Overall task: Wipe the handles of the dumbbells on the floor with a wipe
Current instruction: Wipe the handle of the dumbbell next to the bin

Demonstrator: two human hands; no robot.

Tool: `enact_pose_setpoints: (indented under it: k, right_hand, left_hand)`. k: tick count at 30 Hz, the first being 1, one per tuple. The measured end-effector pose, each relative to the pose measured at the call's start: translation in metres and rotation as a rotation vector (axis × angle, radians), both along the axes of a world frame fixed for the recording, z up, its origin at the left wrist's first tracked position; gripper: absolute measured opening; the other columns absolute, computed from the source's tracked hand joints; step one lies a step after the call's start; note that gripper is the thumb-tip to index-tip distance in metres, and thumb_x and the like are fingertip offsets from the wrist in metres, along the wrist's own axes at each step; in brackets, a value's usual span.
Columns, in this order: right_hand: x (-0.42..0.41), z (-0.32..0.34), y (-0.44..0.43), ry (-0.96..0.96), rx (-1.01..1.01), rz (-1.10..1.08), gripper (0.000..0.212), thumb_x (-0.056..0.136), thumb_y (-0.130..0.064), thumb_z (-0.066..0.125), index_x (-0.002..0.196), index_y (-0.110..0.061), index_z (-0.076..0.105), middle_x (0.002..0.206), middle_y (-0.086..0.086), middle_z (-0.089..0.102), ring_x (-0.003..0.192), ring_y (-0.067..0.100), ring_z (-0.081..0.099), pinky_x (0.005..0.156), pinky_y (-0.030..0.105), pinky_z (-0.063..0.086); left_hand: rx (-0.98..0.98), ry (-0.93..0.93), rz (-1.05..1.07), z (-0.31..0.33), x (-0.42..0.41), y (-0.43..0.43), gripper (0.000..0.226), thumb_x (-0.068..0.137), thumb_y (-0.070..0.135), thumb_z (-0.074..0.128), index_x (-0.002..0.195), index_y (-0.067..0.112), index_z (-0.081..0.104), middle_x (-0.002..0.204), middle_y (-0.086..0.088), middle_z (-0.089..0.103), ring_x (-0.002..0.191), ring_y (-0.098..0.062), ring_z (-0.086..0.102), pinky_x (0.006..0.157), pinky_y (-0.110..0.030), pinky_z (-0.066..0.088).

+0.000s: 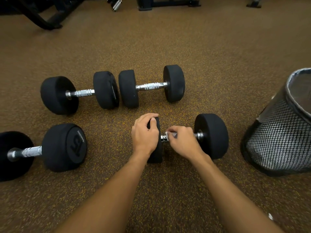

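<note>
The person's bare forearms reached out over the speckled brown floor (pixel 168 47), with a small white scrap (pixel 270 216) lying on it close by on the right. Both hands were on the near right dumbbell (pixel 212 135), which lay on the floor straight ahead of them. The left hand (pixel 144 133) gripped the dumbbell's left head from above, fingers curled over its top edge. The right hand (pixel 183 142) was closed around the chrome handle (pixel 163 138) with the wipe (pixel 170 134) bunched inside its fingers. Only a pale corner of the wipe showed, pressed against the bar near the left head.

Off to the left lay the near left dumbbell (pixel 64 147), its end face marked 15 and its handle bare. To the right stood a black mesh bin (pixel 277 145) with a liner folded over its rim, near the dumbbell's right head but not touching it.

Farther back, the far left dumbbell (pixel 58 95) and the far right dumbbell (pixel 174 83) lay end to end in a row, their inner heads just beside each other. Beyond them, along the back, stood the dark frames of gym equipment (pixel 42 19).
</note>
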State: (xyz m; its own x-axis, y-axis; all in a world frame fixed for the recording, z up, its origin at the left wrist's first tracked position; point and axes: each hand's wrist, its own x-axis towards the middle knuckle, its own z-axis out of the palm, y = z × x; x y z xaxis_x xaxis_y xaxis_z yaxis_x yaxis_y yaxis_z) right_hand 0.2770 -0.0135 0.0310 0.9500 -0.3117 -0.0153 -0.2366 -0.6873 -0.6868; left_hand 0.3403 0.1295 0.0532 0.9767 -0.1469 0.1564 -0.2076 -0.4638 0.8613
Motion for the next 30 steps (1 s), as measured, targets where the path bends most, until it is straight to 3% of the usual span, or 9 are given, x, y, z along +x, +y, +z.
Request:
enact_pose_setpoints:
  k: [3,5,8,10,15,19,25,30]
  right_hand:
    - [0.008,-0.001,0.009,0.012,-0.11,0.067,0.025,0.104,-0.027,0.059,0.118,-0.019,0.078,0.102,0.002,0.077,0.093,0.018,0.07,0.088,0.042,0.061]
    - [0.003,-0.004,0.009,-0.055,-0.13,0.096,0.024,0.103,-0.027,0.062,0.12,-0.02,0.078,0.109,0.001,0.077,0.1,0.014,0.068,0.103,0.042,0.054]
    - [-0.014,-0.011,-0.001,-0.209,-0.095,0.107,0.023,0.1,-0.023,0.071,0.122,-0.02,0.078,0.118,-0.008,0.077,0.106,-0.001,0.064,0.124,0.032,0.029]
    - [-0.018,-0.015,-0.007,-0.269,-0.069,0.067,0.021,0.099,-0.023,0.073,0.118,-0.02,0.08,0.117,-0.01,0.078,0.106,-0.002,0.066,0.124,0.031,0.023]
    - [-0.011,-0.021,0.004,-0.321,-0.127,0.154,0.022,0.096,-0.019,0.076,0.117,-0.018,0.081,0.119,-0.005,0.079,0.112,0.004,0.068,0.126,0.033,0.026]
    - [-0.016,-0.025,-0.016,-0.375,-0.049,0.149,0.021,0.089,-0.018,0.084,0.111,-0.018,0.083,0.116,-0.007,0.079,0.112,-0.001,0.068,0.124,0.02,0.02]
    - [-0.009,-0.031,0.002,-0.419,-0.103,0.162,0.023,0.092,-0.013,0.081,0.114,-0.013,0.082,0.116,-0.001,0.08,0.11,0.008,0.071,0.125,0.036,0.031]
    - [-0.022,-0.044,-0.001,-0.527,-0.135,0.178,0.024,0.09,-0.011,0.083,0.114,-0.011,0.081,0.12,0.0,0.078,0.114,0.009,0.07,0.126,0.039,0.034]
  left_hand:
    - [-0.001,0.011,0.0,0.002,0.0,0.0,0.029,0.106,0.021,0.053,0.117,0.029,0.078,0.124,0.016,0.069,0.122,-0.004,0.055,0.114,-0.034,0.04]
    - [-0.007,0.019,0.0,0.003,0.001,-0.001,0.028,0.105,0.021,0.053,0.116,0.029,0.078,0.123,0.017,0.069,0.12,-0.002,0.054,0.113,-0.031,0.04]
    - [-0.006,0.014,0.001,0.003,0.001,-0.001,0.028,0.106,0.022,0.053,0.116,0.03,0.078,0.121,0.019,0.067,0.12,-0.001,0.054,0.112,-0.029,0.039]
    - [0.004,0.015,-0.001,0.002,0.001,-0.001,0.028,0.106,0.022,0.052,0.117,0.029,0.078,0.119,0.021,0.065,0.12,-0.001,0.054,0.112,-0.03,0.04]
    - [0.001,0.023,-0.015,0.004,0.002,-0.001,0.028,0.106,0.021,0.053,0.116,0.03,0.077,0.116,0.023,0.063,0.119,-0.003,0.055,0.113,-0.034,0.042]
    - [0.0,0.032,-0.015,0.003,0.003,-0.002,0.028,0.106,0.023,0.052,0.116,0.031,0.077,0.116,0.023,0.063,0.12,-0.003,0.055,0.114,-0.039,0.043]
    - [-0.003,0.047,-0.019,0.002,0.005,-0.002,0.028,0.106,0.024,0.052,0.115,0.032,0.078,0.118,0.02,0.066,0.122,-0.008,0.057,0.114,-0.046,0.044]
    - [-0.011,0.024,-0.015,0.002,0.004,-0.001,0.029,0.106,0.023,0.052,0.116,0.03,0.078,0.123,0.015,0.07,0.122,-0.009,0.058,0.114,-0.044,0.044]
